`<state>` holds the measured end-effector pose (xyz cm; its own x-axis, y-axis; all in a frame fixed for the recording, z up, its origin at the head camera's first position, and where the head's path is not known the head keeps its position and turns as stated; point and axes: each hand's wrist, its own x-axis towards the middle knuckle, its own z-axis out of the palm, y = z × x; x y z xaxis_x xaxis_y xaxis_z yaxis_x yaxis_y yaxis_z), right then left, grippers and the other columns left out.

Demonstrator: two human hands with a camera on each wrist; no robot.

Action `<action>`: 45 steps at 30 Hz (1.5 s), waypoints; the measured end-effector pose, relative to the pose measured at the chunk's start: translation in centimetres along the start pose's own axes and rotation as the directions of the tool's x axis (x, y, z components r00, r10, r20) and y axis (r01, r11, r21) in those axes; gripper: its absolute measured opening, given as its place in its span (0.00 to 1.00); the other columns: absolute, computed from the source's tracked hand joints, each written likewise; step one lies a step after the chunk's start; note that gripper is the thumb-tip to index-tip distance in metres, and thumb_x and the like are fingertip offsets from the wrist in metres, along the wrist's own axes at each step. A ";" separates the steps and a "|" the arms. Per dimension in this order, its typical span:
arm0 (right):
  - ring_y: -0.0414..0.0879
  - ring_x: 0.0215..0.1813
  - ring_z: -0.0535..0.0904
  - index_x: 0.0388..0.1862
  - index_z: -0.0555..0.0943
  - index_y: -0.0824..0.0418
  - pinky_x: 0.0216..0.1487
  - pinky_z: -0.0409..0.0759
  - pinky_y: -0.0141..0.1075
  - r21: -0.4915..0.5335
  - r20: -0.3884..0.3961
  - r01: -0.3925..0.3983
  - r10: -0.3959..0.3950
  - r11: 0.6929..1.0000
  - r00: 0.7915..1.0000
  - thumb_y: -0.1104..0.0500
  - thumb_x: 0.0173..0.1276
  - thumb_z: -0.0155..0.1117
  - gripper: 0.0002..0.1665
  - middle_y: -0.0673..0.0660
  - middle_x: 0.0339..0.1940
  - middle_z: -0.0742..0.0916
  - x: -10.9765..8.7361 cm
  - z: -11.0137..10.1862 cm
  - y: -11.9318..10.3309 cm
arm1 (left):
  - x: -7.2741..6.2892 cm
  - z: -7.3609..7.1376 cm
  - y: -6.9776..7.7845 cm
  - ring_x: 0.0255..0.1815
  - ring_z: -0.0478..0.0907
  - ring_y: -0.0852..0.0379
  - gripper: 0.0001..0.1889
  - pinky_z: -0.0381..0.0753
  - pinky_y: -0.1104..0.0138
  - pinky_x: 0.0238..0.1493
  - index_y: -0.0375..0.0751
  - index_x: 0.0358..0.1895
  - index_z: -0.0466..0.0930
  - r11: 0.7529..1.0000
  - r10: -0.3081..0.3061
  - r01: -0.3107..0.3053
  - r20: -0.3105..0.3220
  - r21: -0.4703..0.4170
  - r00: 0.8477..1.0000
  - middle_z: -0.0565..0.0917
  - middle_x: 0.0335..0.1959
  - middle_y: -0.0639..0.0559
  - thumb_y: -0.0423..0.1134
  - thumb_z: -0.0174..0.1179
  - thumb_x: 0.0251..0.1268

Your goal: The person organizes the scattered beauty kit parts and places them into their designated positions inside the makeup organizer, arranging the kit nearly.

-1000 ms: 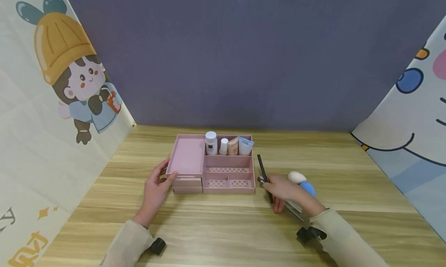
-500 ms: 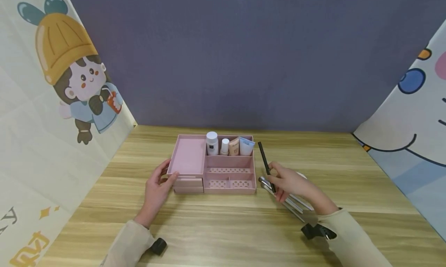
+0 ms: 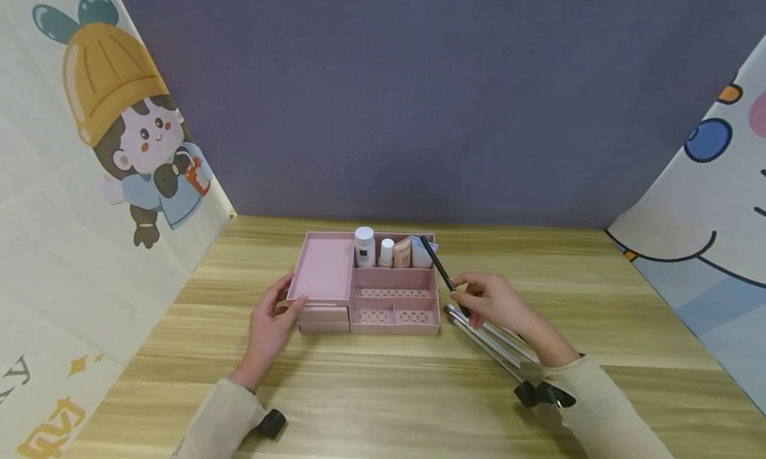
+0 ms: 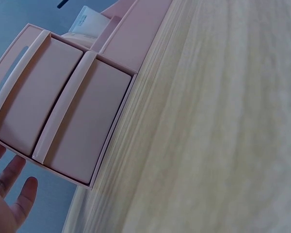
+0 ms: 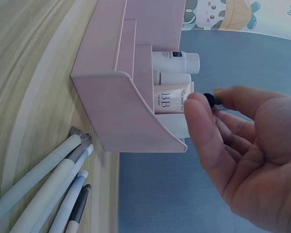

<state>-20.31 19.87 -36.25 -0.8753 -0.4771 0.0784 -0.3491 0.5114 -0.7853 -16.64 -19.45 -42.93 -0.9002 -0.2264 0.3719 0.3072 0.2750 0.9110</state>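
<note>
My left hand (image 3: 269, 329) holds the front left corner of a pink desktop organizer (image 3: 323, 266), thumb at the front edge and fingers along the side. Two drawers with lip handles show in the left wrist view, the upper drawer (image 4: 39, 92) and the lower drawer (image 4: 85, 121). Between thumb and fingertips my right hand (image 3: 497, 306) pinches a slim black pencil (image 3: 437, 263). It slants up and leftward, its far end overlapping the pale blue tube (image 3: 422, 254) in the head view. Several makeup brushes (image 3: 487, 342) lie on the table below that hand.
A white bottle (image 3: 364, 247), a small white-capped bottle (image 3: 386, 253) and a beige BB tube (image 3: 402, 253) stand in the organizer's back compartment. In front are perforated compartments (image 3: 391, 293). A grey-blue panel (image 3: 407, 100) rises behind the wooden table (image 3: 359, 392).
My right hand has lifted the black pencil from beside the brushes and tilted it leftward over the organizer's right edge. The left hand stays at its corner.
</note>
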 end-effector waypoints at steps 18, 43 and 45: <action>0.37 0.15 0.65 0.48 0.88 0.62 0.18 0.68 0.32 -0.171 0.132 0.103 -0.081 0.980 0.988 0.57 0.70 0.67 0.13 0.50 0.16 0.79 3.1 -0.5 -1.1 | -0.1 0.0 0.0 0.49 0.74 0.72 0.29 0.75 0.77 0.43 0.31 0.68 0.72 1.000 -0.008 0.008 -0.011 0.001 1.000 0.79 0.61 0.36 0.27 0.66 0.63; 0.37 0.28 0.75 0.34 0.87 0.59 0.34 0.78 0.37 -0.509 0.249 0.245 -0.131 0.825 0.960 0.60 0.70 0.67 0.05 0.48 0.29 0.86 7.8 2.6 -1.7 | -0.1 0.1 0.1 0.49 0.74 0.71 0.28 0.75 0.77 0.43 0.31 0.67 0.72 1.000 -0.002 0.002 -0.008 -0.007 1.000 0.79 0.61 0.36 0.27 0.66 0.63; 0.37 0.27 0.75 0.34 0.87 0.59 0.34 0.78 0.37 -0.523 0.241 0.227 -0.113 0.822 0.964 0.60 0.70 0.67 0.06 0.47 0.27 0.86 8.0 2.7 -2.0 | -0.1 0.1 0.2 0.50 0.74 0.71 0.28 0.75 0.77 0.43 0.31 0.67 0.72 1.000 -0.005 0.005 -0.006 -0.008 1.000 0.78 0.61 0.36 0.27 0.66 0.63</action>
<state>-25.73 13.08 -35.78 -0.7239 -0.6897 0.0161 -0.6603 0.6858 -0.3061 -16.52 -19.33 -42.84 -0.9000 -0.2332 0.3684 0.3052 0.2666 0.9142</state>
